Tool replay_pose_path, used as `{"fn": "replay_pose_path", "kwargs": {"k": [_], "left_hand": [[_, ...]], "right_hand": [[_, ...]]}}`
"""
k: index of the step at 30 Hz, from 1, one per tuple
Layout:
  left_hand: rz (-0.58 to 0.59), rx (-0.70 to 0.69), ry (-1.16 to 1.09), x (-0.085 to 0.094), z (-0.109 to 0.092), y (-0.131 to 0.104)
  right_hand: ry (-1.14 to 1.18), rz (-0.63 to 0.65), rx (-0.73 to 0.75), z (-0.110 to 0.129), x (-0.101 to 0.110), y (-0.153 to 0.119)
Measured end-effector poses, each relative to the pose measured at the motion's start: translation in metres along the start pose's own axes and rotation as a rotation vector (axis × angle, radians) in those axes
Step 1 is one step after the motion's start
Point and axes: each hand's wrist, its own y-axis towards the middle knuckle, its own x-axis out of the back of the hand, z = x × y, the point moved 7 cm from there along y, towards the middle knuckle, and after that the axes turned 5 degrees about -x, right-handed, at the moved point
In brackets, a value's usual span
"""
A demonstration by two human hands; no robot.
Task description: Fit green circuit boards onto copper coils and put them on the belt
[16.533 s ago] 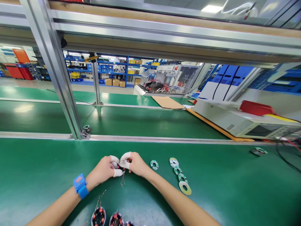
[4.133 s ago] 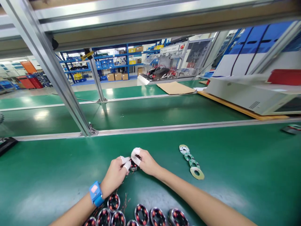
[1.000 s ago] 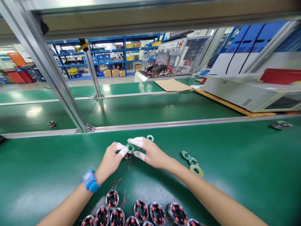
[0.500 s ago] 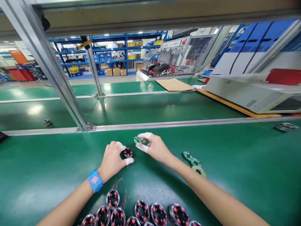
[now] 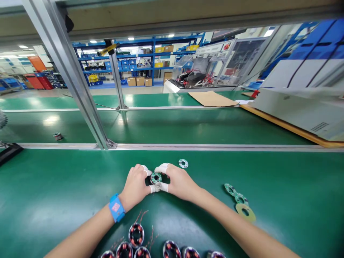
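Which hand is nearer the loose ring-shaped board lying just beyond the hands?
Right hand: just in front of the ring-shaped board, slightly left, not touching. The left hand is farther to its left.

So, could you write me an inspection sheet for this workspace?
Surface: green worktop, glossy.
Job's things: green ring board, apparently over a wound coil; pale ring loose beyond it; row of three ring pieces to the right; copper-wound rings nearest the person.
Clutter: small part behind the rail; brown sheet farther back.
Hands: left hand and right hand, white finger covers, fingers around the green ring board.
Cables: red wires inside the machine.
Surroundings: metal post, blue shelving.
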Motion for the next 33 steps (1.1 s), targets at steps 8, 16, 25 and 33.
{"fn": "replay_pose_path", "kwargs": {"k": [8,16,25,33], "left_hand": [[-0.003,0.014,0.015,-0.0017,-0.0001,-0.0004],[-0.010,0.011,0.028,-0.0027,-0.0008,-0.0009],[-0.009,0.013,0.022,-0.0041,-0.0003,-0.0014],[-0.006,0.017,0.028,-0.0052,-0.0002,-0.0020]], "right_hand": [[-0.046,0.028,-0.016,-0.0001,-0.0032,-0.0026],[-0.092,0.050,0.015,0.0012,-0.0042,-0.0028],[-0.215,0.038,0.019,0.0008,-0.0081,-0.0043],[-0.203,0.040,0.039,-0.0017,-0.0097,-0.0033]]}}
